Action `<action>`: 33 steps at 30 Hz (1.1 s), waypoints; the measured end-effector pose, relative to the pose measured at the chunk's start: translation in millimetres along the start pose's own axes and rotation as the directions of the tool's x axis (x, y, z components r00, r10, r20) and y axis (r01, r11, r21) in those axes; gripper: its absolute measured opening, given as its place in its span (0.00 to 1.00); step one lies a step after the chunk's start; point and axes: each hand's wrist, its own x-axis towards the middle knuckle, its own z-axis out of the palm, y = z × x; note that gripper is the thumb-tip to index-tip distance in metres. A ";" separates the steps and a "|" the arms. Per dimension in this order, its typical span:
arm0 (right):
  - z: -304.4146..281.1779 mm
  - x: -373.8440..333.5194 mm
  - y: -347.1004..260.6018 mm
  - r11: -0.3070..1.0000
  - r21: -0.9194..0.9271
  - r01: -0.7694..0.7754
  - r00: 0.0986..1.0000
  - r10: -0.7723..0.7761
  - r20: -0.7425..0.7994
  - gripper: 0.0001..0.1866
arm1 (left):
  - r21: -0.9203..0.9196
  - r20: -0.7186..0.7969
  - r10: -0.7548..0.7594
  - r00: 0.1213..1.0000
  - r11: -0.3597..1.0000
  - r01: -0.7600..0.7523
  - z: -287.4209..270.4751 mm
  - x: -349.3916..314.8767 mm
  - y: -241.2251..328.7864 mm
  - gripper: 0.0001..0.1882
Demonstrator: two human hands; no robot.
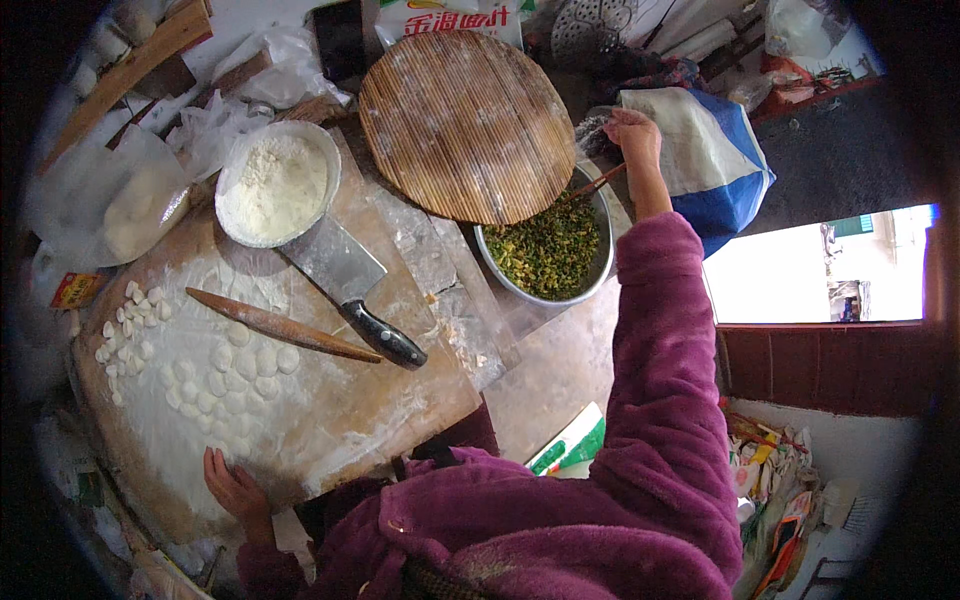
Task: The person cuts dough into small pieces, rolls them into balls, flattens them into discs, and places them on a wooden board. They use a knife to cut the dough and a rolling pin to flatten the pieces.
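My right hand (636, 136) reaches far out, its fingers closed beside crumpled clear plastic (596, 131) and a blue-and-white sack (705, 145); what they pinch is hard to make out. Beneath it, a brown stick (598, 181) slants out of a metal bowl (606, 262) of chopped green-and-yellow filling (545, 250). A round slatted wooden lid (465, 125) overlaps the bowl's far edge. My left hand (234, 487), open with fingers stretched, rests at the near edge of a floured board (350, 430), close to several flattened dough rounds (235, 380).
On the board lie small dough pieces (127, 325), a tapered rolling pin (285, 325) and a cleaver (345, 270) with a black handle. A bowl of flour (278, 185) stands at its far side. Plastic bags (130, 195) crowd the left. A window (820, 270) opens at right.
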 end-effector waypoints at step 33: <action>256.4 173.3 -146.3 0.860 0.436 0.267 0.718 -0.479 0.505 0.19 | 0.027 0.083 -0.129 0.988 0.992 0.127 1.1 -18.0 -5.2 0.23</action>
